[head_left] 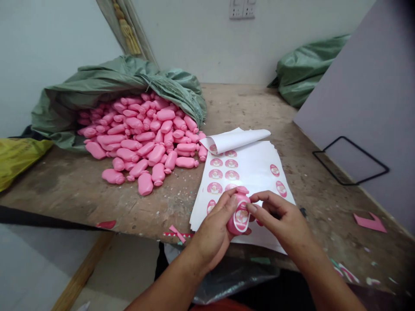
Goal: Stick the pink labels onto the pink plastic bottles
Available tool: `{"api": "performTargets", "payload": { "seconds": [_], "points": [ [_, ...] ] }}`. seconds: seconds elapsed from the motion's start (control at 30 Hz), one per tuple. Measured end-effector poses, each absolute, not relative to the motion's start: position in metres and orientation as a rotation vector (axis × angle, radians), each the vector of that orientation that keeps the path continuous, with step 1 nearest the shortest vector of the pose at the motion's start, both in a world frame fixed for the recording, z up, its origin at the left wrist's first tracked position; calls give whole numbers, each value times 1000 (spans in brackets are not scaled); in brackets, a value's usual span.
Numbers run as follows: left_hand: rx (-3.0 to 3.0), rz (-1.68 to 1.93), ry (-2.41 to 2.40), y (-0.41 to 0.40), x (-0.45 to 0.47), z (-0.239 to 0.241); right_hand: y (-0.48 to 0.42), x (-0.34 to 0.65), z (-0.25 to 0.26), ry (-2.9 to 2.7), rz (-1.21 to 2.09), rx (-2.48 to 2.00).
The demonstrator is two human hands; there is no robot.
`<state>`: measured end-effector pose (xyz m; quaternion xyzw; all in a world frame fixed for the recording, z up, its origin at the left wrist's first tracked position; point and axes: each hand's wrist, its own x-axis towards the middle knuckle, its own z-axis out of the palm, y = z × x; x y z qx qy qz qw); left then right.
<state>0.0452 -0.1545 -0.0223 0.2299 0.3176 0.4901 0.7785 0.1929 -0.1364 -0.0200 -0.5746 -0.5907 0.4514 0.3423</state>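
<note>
Left fingers point(229, 207) holding pink bottle point(241, 197); right fingers point(260, 213), narrowly parted, at oval label's edge point(241, 216), above printed sheets point(254, 168).

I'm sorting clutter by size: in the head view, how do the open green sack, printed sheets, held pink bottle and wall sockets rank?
1. Open green sack
2. Printed sheets
3. Held pink bottle
4. Wall sockets, farther away

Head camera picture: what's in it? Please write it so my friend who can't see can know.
A left hand holds a pink bottle with an oval sticker, the right hand at the sticker's edge. Sticker sheets lie beneath on a table; more pink bottles heap out of a green sack to the left.
</note>
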Motion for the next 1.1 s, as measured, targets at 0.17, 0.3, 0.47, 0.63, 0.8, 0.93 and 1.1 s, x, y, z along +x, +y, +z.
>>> {"api": "performTargets", "payload": {
  "seconds": [0.17, 0.3, 0.47, 0.63, 0.8, 0.93, 1.1],
  "points": [
    [444, 1061, 686, -154, 43, -22, -136, 193, -25, -1509, 1168, -1496],
    [462, 1088, 687, -155, 45, -22, -137, 193, -22, -1534, 1174, -1506],
    [476, 1106, 683, -155, 47, -25, -138, 193, -15, -1584, 1189, -1492],
    [486, 1086, 708, -154, 46, -23, -138, 193, -14, -1587, 1185, -1503],
    [499, 1067, 729, -154, 47, -22, -139, 194, -14, -1596, 1160, -1531],
    [545, 1041, 748, -154, 46, -20, -139, 193, -14, -1611, 1128, -1572],
    [709, 907, 741, -157, 41, -19, -138, 197, -15, -1703, 1024, -1610]
  ]
}}
